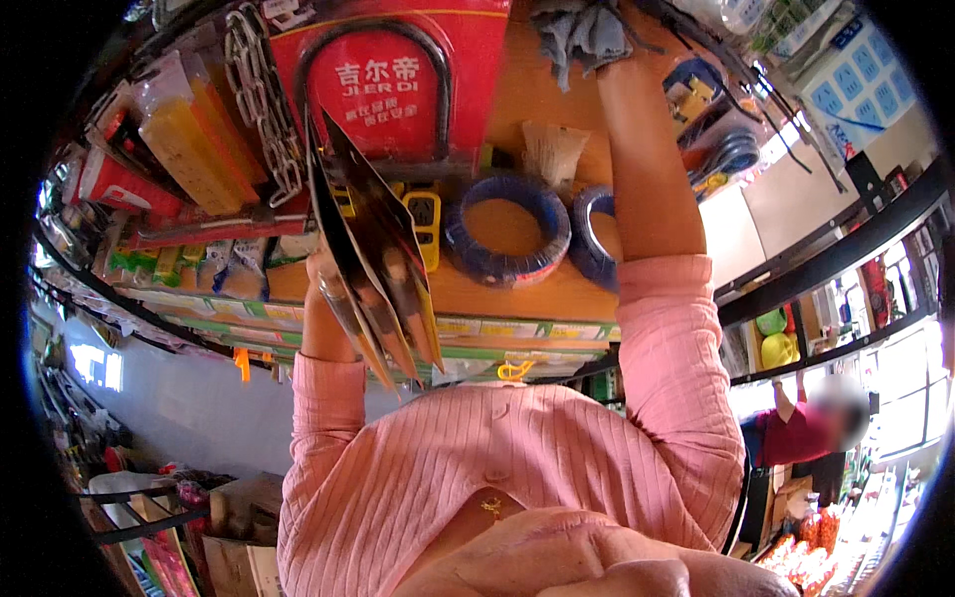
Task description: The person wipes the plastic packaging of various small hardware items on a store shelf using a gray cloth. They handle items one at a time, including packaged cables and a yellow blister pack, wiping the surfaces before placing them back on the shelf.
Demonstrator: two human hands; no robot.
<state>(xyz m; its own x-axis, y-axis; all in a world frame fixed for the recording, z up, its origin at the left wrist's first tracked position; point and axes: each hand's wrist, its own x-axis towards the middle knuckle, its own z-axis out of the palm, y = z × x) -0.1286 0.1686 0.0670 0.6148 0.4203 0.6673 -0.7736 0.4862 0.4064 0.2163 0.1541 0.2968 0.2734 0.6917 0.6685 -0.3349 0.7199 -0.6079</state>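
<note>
My left hand (322,280) grips several thin flat packs (388,298) with dark faces and yellowish edges, held on edge in front of the shelf. Some fingers show between the packs. At the far end of my outstretched right arm, a crumpled grey-blue cloth (586,41) is bunched over the wooden shelf board (515,298). It covers most of my right hand (615,63). Between my arms lies a blue coil of wrapped cable (509,231), with a second blue coil (593,239) partly behind my right forearm. A yellow-framed socket unit (424,224) stands beside the packs.
A large red lock package (477,82) with a black shackle stands at the back left, beside a metal chain (265,104) and yellow packs (198,149). A clear bag (556,153) sits behind the coils. Black shelf rails (835,246) run at right. Farther off is another person (798,433).
</note>
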